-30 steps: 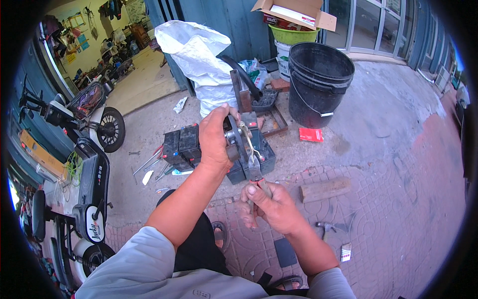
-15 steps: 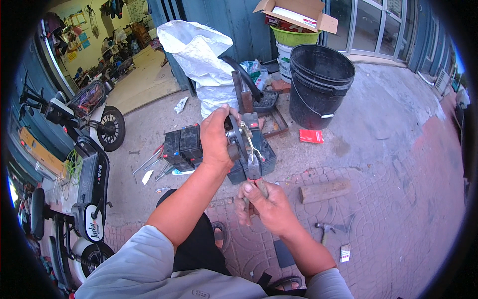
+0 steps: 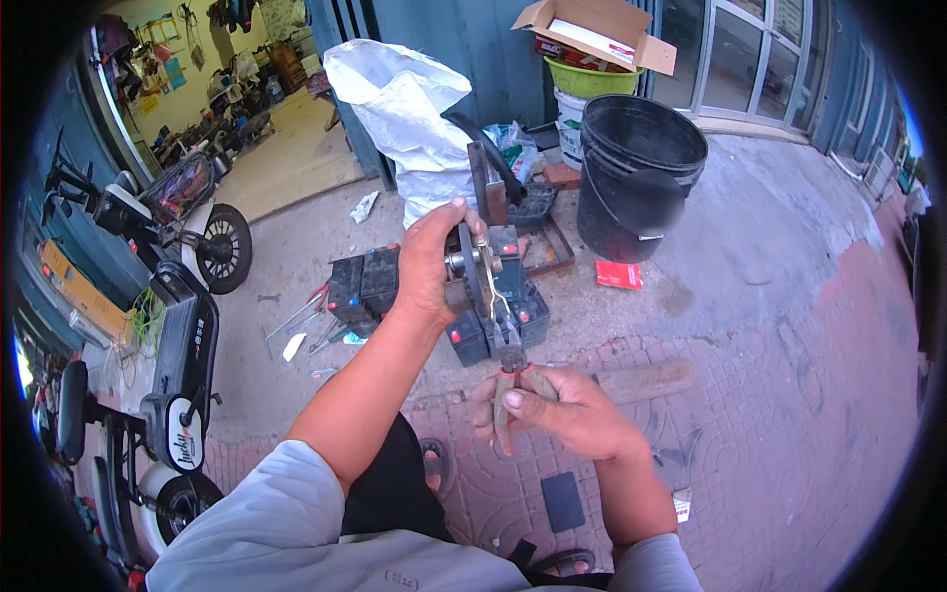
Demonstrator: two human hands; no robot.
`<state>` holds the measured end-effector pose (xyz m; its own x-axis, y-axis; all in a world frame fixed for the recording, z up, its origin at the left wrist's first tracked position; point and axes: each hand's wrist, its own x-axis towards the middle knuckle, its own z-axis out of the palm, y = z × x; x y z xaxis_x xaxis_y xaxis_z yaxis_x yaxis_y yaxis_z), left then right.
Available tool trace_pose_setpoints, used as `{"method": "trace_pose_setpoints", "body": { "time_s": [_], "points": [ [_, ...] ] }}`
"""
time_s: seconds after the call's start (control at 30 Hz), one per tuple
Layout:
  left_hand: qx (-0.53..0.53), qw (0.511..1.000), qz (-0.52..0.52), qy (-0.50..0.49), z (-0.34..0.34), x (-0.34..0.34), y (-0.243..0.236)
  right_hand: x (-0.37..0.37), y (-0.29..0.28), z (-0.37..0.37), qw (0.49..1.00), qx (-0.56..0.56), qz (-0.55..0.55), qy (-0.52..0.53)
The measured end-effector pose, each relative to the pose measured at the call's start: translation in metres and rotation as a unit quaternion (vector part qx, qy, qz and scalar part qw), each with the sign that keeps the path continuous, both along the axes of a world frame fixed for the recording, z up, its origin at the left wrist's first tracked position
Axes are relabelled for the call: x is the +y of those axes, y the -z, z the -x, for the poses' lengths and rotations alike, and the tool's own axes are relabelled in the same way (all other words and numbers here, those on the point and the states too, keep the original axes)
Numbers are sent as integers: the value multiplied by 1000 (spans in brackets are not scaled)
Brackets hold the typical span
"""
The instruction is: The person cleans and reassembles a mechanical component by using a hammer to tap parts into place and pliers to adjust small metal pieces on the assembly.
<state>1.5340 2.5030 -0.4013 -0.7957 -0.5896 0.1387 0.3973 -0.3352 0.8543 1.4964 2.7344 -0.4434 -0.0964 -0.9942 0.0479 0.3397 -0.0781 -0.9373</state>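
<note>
In my left hand is a dark metal part with a short shiny cylinder, gripped from its left side with the fingers over its top. My right hand is closed round red-and-grey pliers, whose jaws point up at a thin gold-coloured metal piece on that part; whether they are clamped on it I cannot tell. Several black batteries stand on the ground behind and under the held part, partly hidden by my hands.
Loose tools lie left of the batteries, a wooden block to the right. A black bucket, white sack and red packet are farther back. A parked scooter stands on the left, a dark plate lies low.
My right hand and forearm have swung a little to the right, and the pliers' handles show more clearly. My left hand has risen slightly with the metal part.
</note>
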Motion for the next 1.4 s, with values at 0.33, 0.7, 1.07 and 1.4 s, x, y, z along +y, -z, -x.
{"method": "trace_pose_setpoints", "body": {
  "time_s": [0.33, 0.7, 1.07, 1.4],
  "points": [
    [24, 999, 13, 32, 2, 2, 1, -2, 3, 2, 1000, 7, 5, 17],
    [39, 997, -15, 61, 1, 9, 0, -8, 4, 1, 999, 11, 13, 35],
    [16, 1000, -9, 23, 2, 8, 6, -12, 8, -5, 998, 12, 12, 61],
    [-14, 1000, -17, -13, 5, 10, 9, -16, 22, -13, 990, 40, 15, 131]
  ]
}}
